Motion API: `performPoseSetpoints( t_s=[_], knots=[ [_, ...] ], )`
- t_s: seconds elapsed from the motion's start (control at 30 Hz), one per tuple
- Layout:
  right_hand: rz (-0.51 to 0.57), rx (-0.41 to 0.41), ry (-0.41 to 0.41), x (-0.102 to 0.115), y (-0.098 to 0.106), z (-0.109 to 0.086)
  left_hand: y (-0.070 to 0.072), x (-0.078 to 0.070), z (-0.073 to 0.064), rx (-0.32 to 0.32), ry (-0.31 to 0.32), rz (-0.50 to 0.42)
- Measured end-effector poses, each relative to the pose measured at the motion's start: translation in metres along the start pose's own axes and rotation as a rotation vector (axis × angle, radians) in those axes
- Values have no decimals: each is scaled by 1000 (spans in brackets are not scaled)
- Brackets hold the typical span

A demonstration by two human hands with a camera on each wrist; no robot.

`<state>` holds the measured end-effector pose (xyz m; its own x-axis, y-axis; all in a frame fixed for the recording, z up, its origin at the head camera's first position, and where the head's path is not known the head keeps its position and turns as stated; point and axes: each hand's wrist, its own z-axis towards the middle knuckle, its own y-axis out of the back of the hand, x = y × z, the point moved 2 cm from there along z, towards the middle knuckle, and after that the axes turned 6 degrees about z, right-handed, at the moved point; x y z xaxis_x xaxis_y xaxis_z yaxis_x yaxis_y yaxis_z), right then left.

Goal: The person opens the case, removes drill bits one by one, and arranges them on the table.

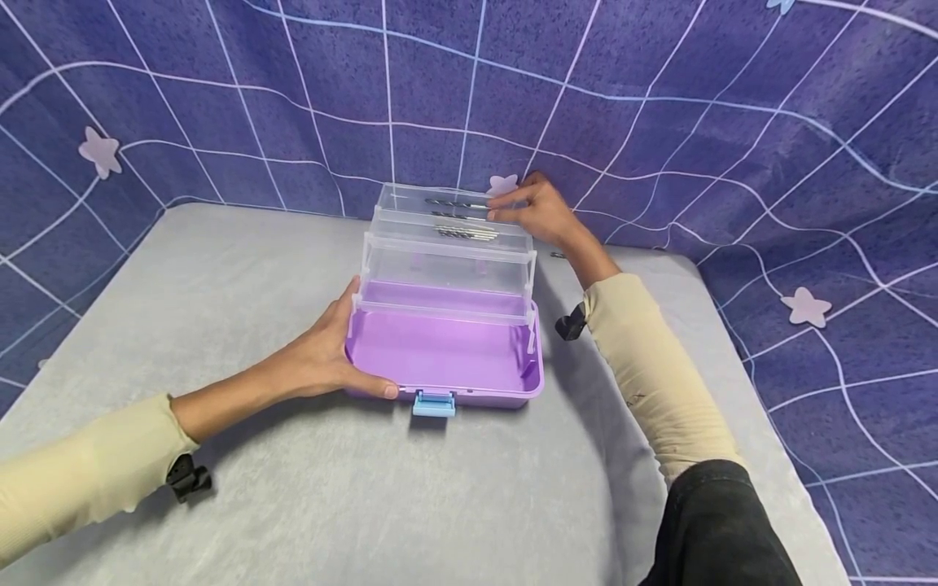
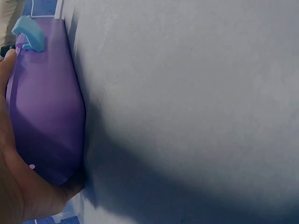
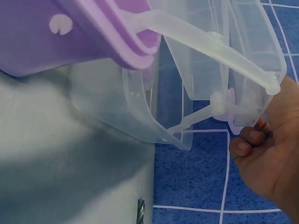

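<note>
A purple toolbox (image 1: 447, 350) stands with its clear trays (image 1: 447, 264) fanned up and back. My left hand (image 1: 322, 346) grips its left front corner, thumb along the front rim beside the blue latch (image 1: 434, 404). At the top tray, my right hand (image 1: 538, 210) pinches the shank end of a drill bit (image 1: 450, 203) between thumb and fingertips. Several more drill bits (image 1: 466, 233) lie side by side in the tray section below. In the right wrist view, curled fingers (image 3: 242, 147) show at the tray's outer corner; the bit is hidden there.
Another drill bit (image 3: 140, 212) lies on the grey-covered table (image 1: 256, 488), right of the toolbox and partly behind my right forearm in the head view. A purple-blue curtain (image 1: 256, 106) with a grid pattern hangs close behind the trays.
</note>
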<state>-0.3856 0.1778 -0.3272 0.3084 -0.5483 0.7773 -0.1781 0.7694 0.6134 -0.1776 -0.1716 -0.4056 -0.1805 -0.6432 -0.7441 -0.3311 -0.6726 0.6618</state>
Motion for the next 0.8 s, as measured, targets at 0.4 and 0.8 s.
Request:
performPoseSetpoints(
  t_s=[0.4,0.8],
  knots=[
    [-20,10,-25,0,0,0,-1,0,1,-2,-21,-29],
    [-73,-22,48,5,-1,-2,-1,1,2,-6,-21,-48]
  ],
)
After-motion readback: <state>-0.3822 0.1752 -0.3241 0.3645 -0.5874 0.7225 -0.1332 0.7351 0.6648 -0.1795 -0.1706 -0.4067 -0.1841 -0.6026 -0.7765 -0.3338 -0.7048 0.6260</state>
